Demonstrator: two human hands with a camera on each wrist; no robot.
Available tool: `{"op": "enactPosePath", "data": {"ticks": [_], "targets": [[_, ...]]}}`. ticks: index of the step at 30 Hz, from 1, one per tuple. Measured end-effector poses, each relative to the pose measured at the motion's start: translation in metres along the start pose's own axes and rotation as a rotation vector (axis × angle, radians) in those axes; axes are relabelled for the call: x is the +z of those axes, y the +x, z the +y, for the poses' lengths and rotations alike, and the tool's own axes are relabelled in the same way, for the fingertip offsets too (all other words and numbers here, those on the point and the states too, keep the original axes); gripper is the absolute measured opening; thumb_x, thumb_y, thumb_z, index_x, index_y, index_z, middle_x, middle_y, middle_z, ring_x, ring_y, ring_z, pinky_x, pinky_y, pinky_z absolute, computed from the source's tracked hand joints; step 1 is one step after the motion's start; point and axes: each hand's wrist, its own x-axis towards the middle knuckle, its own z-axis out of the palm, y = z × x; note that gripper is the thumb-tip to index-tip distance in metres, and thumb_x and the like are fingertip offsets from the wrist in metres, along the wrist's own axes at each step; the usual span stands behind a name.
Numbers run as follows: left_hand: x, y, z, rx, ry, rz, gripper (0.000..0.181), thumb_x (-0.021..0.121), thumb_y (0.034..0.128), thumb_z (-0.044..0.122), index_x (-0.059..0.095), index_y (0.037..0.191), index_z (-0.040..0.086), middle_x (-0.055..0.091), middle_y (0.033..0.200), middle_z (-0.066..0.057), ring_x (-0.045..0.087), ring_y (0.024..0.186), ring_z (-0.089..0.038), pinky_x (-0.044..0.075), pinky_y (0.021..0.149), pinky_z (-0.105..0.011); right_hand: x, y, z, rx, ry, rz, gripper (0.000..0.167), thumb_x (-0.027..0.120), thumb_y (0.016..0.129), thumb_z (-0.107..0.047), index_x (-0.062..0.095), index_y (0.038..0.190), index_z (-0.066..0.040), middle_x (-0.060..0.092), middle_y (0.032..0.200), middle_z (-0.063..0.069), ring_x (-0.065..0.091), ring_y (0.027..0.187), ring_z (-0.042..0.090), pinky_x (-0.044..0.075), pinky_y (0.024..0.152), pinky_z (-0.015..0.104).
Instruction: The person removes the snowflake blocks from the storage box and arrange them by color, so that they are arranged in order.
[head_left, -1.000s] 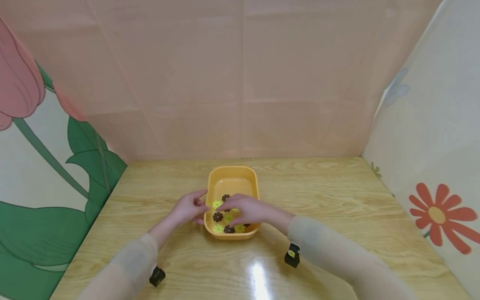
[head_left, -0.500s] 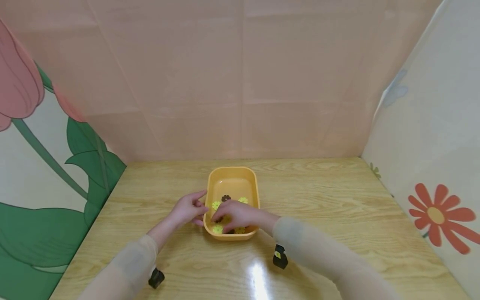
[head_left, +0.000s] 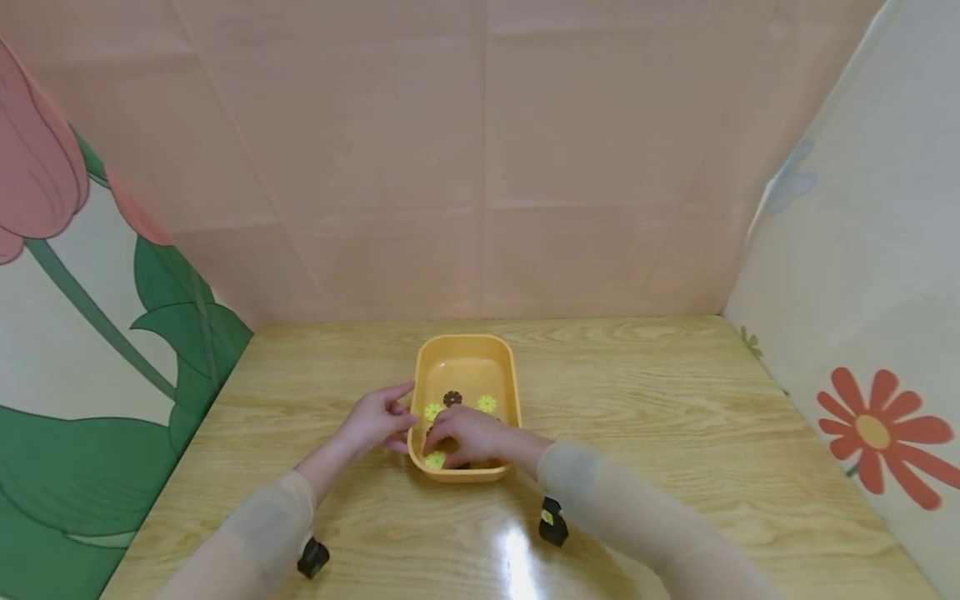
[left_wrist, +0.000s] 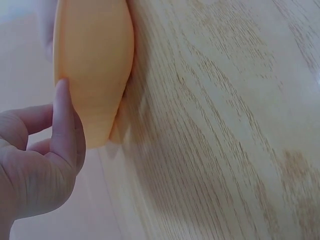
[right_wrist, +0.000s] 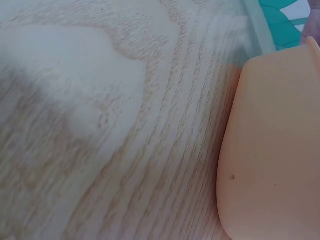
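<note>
**Both hands at tray, flower pieces inside**

Nearest: pale sleeves [head_left: 258,529], with a black box [head_left: 553,522] below each. Next, right hand [head_left: 472,435]: fingers bent down into near half of tray [head_left: 468,373], thumb and forefinger apart; hold on a piece or none, not possible to tell. At tray's left side, left hand [head_left: 375,423]: loosely spread, grip wide, touching outer wall. On tray floor, near to far: yellow piece [head_left: 435,460] beside right thumb; second yellow [head_left: 433,412], third yellow [head_left: 487,404] and brown piece [head_left: 452,399] beyond right hand; others partly hidden beneath. Tray upright on wood table [head_left: 637,375]. Farther: tulip panel [head_left: 45,158] left, red-flower panel [head_left: 873,431] right, pink backdrop [head_left: 480,167] behind.
</note>
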Motion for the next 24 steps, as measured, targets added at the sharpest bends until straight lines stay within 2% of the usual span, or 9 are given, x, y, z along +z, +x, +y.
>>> {"op": "enactPosePath", "data": {"ticks": [14,20,24], "targets": [[-0.0013,-0.0022,0.0017,0.001,0.011,-0.004,0.065,0.065,0.0902,-0.006,0.039,0.150,0.001,0.053,0.089,-0.012,0.061,0.069,-0.020,0.065,0.058,-0.037,0.0070,0.0051,0.0031,0.005,-0.033,0.030,0.026,0.085,0.077,-0.021,0.074,0.101,-0.018,0.064,0.099,-0.007,0.053,0.093,0.007,0.045,0.090,0.019],[-0.0017,-0.0026,0.0018,-0.010,0.016,-0.004,0.065,0.065,0.0909,-0.006,0.040,0.150,0.002,0.053,0.090,-0.013,0.061,0.069,-0.020,0.065,0.059,-0.038,0.0086,0.0073,0.0048,0.003,0.027,0.029,0.031,0.087,0.073,-0.012,0.071,0.100,-0.016,0.065,0.098,-0.008,0.055,0.093,0.005,0.046,0.089,0.016],[-0.0020,-0.0021,0.0016,-0.010,0.015,-0.010,0.065,0.065,0.0911,-0.005,0.039,0.150,0.002,0.054,0.091,-0.013,0.061,0.069,-0.020,0.065,0.059,-0.037,0.0078,0.0084,0.0053,-0.001,0.075,0.021,0.031,0.086,0.073,-0.008,0.070,0.099,-0.014,0.065,0.094,-0.008,0.055,0.088,0.003,0.047,0.083,0.012]]}}
